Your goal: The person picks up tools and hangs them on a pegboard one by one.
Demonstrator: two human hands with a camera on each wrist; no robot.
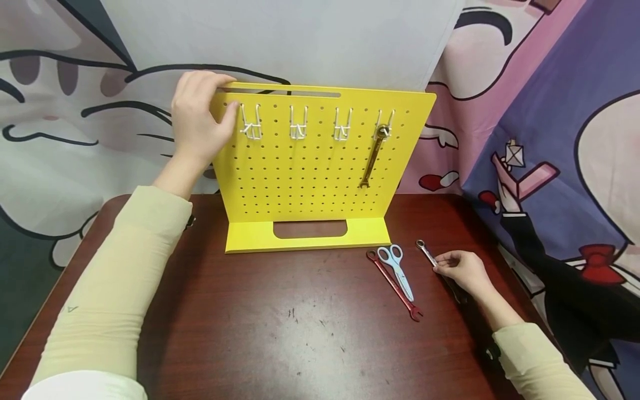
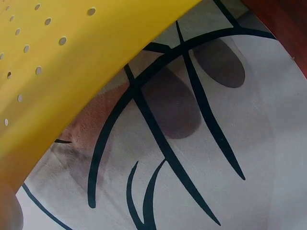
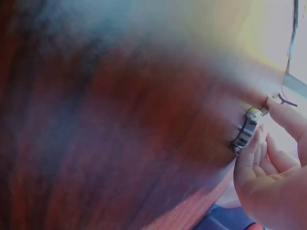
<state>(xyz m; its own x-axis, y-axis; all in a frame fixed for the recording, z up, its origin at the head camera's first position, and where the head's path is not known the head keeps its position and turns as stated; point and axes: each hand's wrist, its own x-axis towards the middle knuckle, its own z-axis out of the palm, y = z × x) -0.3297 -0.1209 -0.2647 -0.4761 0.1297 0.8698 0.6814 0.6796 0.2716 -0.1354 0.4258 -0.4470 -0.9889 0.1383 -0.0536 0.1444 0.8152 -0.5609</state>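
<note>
A yellow pegboard (image 1: 305, 178) stands upright on the dark wooden table (image 1: 280, 339). My left hand (image 1: 200, 119) grips its top left corner, fingers over the upper edge and thumb on the front. Several wire hooks (image 1: 298, 129) line its top row, and a dark wrench (image 1: 372, 156) hangs from the rightmost one. My right hand (image 1: 460, 269) pinches a silver wrench (image 1: 426, 251) that lies on the table to the right of the board. In the right wrist view the fingertips (image 3: 249, 155) touch that silver wrench (image 3: 246, 132). The left wrist view shows only the pegboard (image 2: 72, 62) and cloth.
A red wrench (image 1: 395, 288) and blue-handled scissors (image 1: 397, 269) lie side by side just left of my right hand. A printed cartoon cloth (image 1: 75, 128) hangs behind the table and down its right side. The table's front half is bare wood.
</note>
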